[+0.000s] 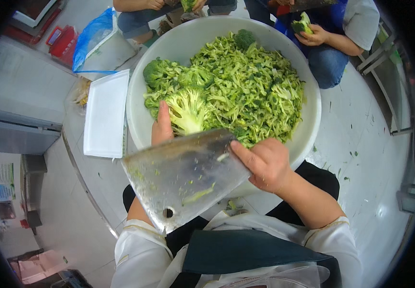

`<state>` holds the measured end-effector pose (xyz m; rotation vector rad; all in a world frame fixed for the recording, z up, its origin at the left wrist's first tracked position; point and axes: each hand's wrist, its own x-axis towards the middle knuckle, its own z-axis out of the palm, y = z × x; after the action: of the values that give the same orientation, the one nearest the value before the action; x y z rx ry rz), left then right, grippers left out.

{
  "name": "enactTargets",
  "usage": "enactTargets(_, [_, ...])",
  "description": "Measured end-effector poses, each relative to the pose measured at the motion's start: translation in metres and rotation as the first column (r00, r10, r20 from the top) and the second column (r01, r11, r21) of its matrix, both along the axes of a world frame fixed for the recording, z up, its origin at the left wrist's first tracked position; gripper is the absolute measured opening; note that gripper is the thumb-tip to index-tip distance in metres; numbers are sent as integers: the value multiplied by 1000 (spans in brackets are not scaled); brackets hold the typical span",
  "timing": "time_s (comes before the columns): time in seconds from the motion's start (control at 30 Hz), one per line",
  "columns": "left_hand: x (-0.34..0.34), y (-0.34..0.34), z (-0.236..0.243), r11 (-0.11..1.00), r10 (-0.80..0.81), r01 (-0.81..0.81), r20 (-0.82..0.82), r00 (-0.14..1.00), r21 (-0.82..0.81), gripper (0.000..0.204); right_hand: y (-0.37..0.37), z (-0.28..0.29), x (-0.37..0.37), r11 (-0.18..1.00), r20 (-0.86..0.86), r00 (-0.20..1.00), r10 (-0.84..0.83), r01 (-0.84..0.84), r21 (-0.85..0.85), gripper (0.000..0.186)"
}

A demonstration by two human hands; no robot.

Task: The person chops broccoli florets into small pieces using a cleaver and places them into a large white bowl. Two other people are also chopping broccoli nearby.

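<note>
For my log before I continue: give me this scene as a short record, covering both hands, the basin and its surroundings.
Left hand: thumb against a broccoli head; rest largely hidden
Right hand: gripping a cleaver
Blade: green scraps stuck on its face
Basin: white, round, holding chopped broccoli
Left of basin: white tray, blue-lined bucket
Across: co-worker's hand holding broccoli

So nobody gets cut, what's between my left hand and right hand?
In the head view, the cleaver's broad blade lies between the left hand and the right hand.
</note>
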<state>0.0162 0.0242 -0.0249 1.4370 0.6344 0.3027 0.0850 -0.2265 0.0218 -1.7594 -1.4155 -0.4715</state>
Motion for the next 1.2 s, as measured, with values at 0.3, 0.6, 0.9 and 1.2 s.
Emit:
enactTargets(0.3, [-3,-17,38,892,149,-70,145,978,-446,56,-14,-93,25,906,40,946,-323,321,-275,64])
enactTargets(0.6, [-6,-15,35,957,230,-197,142,963,-214,52,3,-35,-14,983,65,993,-100,109,-148,68])
enactTargets(0.9, [-2,-18,53,934,153,-74,204,967,-348,51,-13,-76,27,891,-105,903,-417,384,-243,56])
enactTargets(1.2, [-1,-16,32,908,252,-180,152,956,-378,54,-4,-57,7,956,47,986,-159,166,-241,67])
